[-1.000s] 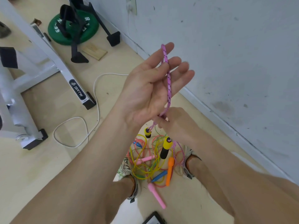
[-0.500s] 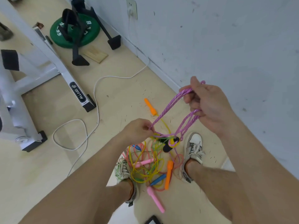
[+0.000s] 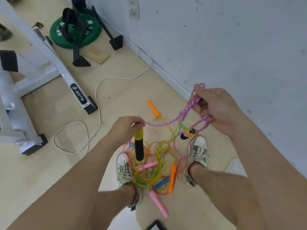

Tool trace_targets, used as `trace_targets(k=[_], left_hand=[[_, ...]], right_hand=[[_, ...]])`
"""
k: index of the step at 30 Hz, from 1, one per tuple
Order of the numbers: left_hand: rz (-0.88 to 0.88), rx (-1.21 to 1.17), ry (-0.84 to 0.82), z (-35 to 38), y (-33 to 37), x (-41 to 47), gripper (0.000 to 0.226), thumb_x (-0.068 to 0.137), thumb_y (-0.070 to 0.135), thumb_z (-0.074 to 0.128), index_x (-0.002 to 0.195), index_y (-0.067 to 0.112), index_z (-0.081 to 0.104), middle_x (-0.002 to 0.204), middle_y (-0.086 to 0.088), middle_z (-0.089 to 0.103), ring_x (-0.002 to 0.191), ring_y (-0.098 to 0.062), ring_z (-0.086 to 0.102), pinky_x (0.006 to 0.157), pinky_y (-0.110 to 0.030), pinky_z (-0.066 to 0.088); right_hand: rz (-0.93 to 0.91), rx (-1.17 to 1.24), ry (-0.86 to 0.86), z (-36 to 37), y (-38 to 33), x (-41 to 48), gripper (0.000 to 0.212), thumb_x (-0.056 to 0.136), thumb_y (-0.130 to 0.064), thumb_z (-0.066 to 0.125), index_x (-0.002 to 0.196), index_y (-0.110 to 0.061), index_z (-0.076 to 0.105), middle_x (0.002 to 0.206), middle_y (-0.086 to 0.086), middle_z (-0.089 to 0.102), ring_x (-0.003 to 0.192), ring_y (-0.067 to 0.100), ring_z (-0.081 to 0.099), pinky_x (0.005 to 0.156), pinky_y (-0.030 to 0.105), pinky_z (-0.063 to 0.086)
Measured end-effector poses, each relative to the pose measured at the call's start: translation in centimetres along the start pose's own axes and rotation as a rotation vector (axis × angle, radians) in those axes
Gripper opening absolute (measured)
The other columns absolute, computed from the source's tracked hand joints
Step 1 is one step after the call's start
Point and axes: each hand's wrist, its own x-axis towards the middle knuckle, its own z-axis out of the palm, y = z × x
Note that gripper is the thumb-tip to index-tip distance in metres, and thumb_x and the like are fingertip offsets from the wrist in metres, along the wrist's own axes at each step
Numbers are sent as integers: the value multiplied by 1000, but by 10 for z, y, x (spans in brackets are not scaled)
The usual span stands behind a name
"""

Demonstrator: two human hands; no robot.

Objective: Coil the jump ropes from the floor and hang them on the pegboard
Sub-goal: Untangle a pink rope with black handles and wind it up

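Observation:
A pink braided jump rope (image 3: 166,124) stretches between my hands. My right hand (image 3: 214,110) grips several coiled loops of it near the wall. My left hand (image 3: 126,128) pinches the rope just above one yellow-and-black handle (image 3: 138,146), which hangs straight down. The other yellow-and-black handle (image 3: 188,133) dangles below my right hand. On the floor between my shoes lies a tangle of yellow, pink and orange ropes (image 3: 154,163) with pink, orange and blue handles. No pegboard is in view.
A loose orange handle (image 3: 153,108) lies on the floor near the wall. A white cable (image 3: 98,100) loops across the floor. A white bench frame (image 3: 49,63) stands at the left, a green weight plate (image 3: 76,32) behind it. The grey wall (image 3: 232,47) is at the right.
My hands have drawn apart: the left now holds the rope at a hanging handle, the right keeps the loops beside the wall. One second ago the rope was wound over my raised left hand.

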Motion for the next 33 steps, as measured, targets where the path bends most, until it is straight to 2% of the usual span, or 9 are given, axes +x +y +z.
trace_targets(k=[2, 6, 11, 15, 19, 22, 25, 29, 33], left_hand=[[8, -115, 163, -9, 12, 2, 12, 93, 19, 61, 91, 25, 72, 81, 11, 68, 60, 5, 56, 60, -12, 41], [4, -537, 453, -28, 32, 8, 24, 88, 11, 66, 81, 33, 71, 82, 7, 73, 78, -10, 66, 81, -30, 56], [40, -766, 509, -41, 53, 8, 18, 88, 9, 67, 83, 24, 75, 77, -1, 71, 74, -21, 65, 78, -52, 57], [126, -766, 438, -40, 66, 3, 15, 85, 6, 70, 84, 21, 75, 78, 2, 72, 74, -14, 67, 78, -40, 59], [297, -422, 457, -6, 86, -1, 8, 74, 15, 76, 81, 19, 76, 76, 13, 59, 70, -2, 58, 69, -20, 47], [353, -449, 217, 18, 102, -5, 5, 79, 21, 69, 76, 23, 65, 71, 9, 56, 69, -9, 57, 64, -28, 46], [234, -570, -130, 18, 99, -4, 34, 75, -6, 57, 71, 28, 55, 64, 14, 58, 63, 4, 49, 64, -26, 45], [-11, -722, -428, -2, 89, -1, 44, 62, 4, 44, 89, 22, 73, 97, -7, 72, 93, -16, 65, 87, -38, 48], [-55, -659, -596, -27, 72, -1, 36, 78, 14, 49, 107, 17, 70, 108, -5, 73, 107, -15, 66, 94, -35, 49]], right_hand=[[11, -20, -26, 1, 0, 0, 49, 102, -36, 46, 64, -14, 66, 50, 2, 49, 41, 11, 22, 37, 18, 15], [13, -57, -91, 4, 1, -1, 49, 101, -41, 45, 65, -16, 66, 51, 1, 49, 43, 11, 23, 38, 18, 15], [11, -51, -162, 8, 1, -4, 48, 102, -39, 43, 69, -13, 66, 51, 0, 48, 41, 10, 22, 37, 19, 15], [33, 17, -187, 10, 0, -4, 47, 102, -38, 43, 70, -12, 64, 51, 1, 48, 41, 9, 22, 39, 21, 11], [61, 235, -338, 18, -2, -6, 42, 98, -34, 45, 70, -7, 61, 47, 3, 48, 34, 5, 20, 38, 18, 7], [67, 321, -467, 21, -2, -8, 40, 88, -36, 48, 65, -8, 66, 47, 7, 53, 31, 3, 20, 38, 17, 5], [88, 348, -487, 14, 0, -6, 36, 87, -34, 49, 72, -7, 69, 53, 9, 58, 31, 2, 19, 37, 15, 7], [142, 319, -355, 6, 3, 1, 34, 97, -31, 48, 100, -4, 69, 66, 6, 66, 35, 3, 19, 36, 19, 6], [175, 182, -200, -2, 2, 4, 27, 99, -29, 51, 113, -6, 53, 81, 9, 71, 40, 6, 18, 38, 21, 7]])
